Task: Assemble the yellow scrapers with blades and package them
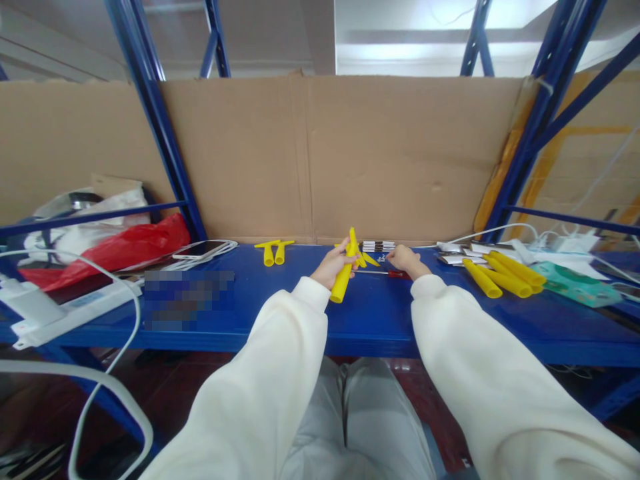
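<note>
My left hand [334, 264] is wrapped around a yellow tapered plastic tube [341, 285], tilted with its wide open end toward me. Just beyond that hand lie small pointed yellow pieces [370, 259]. My right hand [406, 261] is low over the bench with its fingers drawn together, beside a scatter of tiny silvery parts [381, 257]. Whatever is between those fingertips is too small to make out. Below the right hand rests a screwdriver [397, 274] with a dark red handle. A stack of small black-and-white pieces [379, 247] sits behind the tiny parts.
Two T-shaped yellow assemblies [275, 253] lie at the back left of the blue bench [290, 313]. Several yellow tubes [505, 275] and a green packet [575, 285] lie on the right. Leftward are a phone [200, 250], a red bag [130, 247] and a power strip [75, 313]. Cardboard [390, 153] closes the back.
</note>
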Available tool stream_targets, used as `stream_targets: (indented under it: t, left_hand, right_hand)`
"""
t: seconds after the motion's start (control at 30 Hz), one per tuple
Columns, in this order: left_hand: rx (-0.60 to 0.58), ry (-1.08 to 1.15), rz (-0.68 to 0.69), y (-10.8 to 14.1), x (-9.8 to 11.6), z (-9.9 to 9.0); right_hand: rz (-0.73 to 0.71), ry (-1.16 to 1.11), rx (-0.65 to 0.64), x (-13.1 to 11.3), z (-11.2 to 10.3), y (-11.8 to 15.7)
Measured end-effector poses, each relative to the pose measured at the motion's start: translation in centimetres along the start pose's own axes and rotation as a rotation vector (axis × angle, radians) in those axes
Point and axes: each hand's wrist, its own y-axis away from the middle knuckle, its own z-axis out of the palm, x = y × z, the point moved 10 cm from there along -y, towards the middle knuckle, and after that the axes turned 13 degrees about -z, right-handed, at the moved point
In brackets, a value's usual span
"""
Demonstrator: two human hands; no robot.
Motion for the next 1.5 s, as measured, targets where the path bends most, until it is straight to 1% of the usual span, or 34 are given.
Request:
stream_targets:
  t: [0.07, 0.13, 0.37, 0.5, 0.63, 0.77, 1.0, 1.2, 1.3, 1.4, 1.43, 1.5]
  left_hand:
    - [-0.033, 0.03, -0.07, 0.1, -0.5, 0.4]
    - [-0.05, 0.045, -0.11, 0.2, -0.8, 0.6]
    - [-0.137, 0.076, -0.181, 0.4, -1.2, 1.6]
    - [-0.176, 0.045, -0.24, 0.8, -1.7, 2.2]
    - [-0.164, 0.022, -0.253, 1.0, -1.7, 2.3]
    - [-0.181, 0.023, -0.267, 1.1, -1.8, 2.5]
    - [-0.151, 0.024, -0.28, 1.2, -1.9, 2.4]
    - [-0.176, 0.014, -0.283, 1.0, -2.1, 2.4]
    - [-0.192, 0.017, -0.287, 0.9, -2.2, 2.4]
    - [-0.201, 0.013, -0.296, 0.8, -2.3, 2.4]
    - [-0.199, 0.009, -0.299, 0.8, -2.3, 2.3]
    - [-0.195, 0.006, -0.303, 0.8, -2.3, 2.3]
  right_hand:
    - [-0.025, 0.045, -0.021, -0.6, 0.0, -0.3]
    - [-0.042, 0.082, -0.04, -0.9, 0.0, -0.4]
    - [-0.074, 0.171, -0.104, -1.7, 0.5, -0.3]
    - [-0.062, 0.206, -0.138, -1.8, 0.7, 0.0]
    - [-0.069, 0.239, -0.148, -2.1, 0.6, 0.2]
    - [-0.111, 0.262, -0.124, -2.7, 0.5, 0.4]
    - [-0.155, 0.266, -0.113, -3.4, 0.4, 0.7]
    - [-0.109, 0.219, -0.125, -2.7, 0.8, 0.7]
    - [-0.113, 0.174, -0.075, -2.2, 0.7, 0.3]
    - [-0.143, 0.012, 0.055, -1.8, -0.1, -0.3]
    - [-0.183, -0.079, 0.103, -1.9, -0.5, -0.4]
    - [-0.316, -0.294, 0.191, -3.0, -1.4, -0.4]
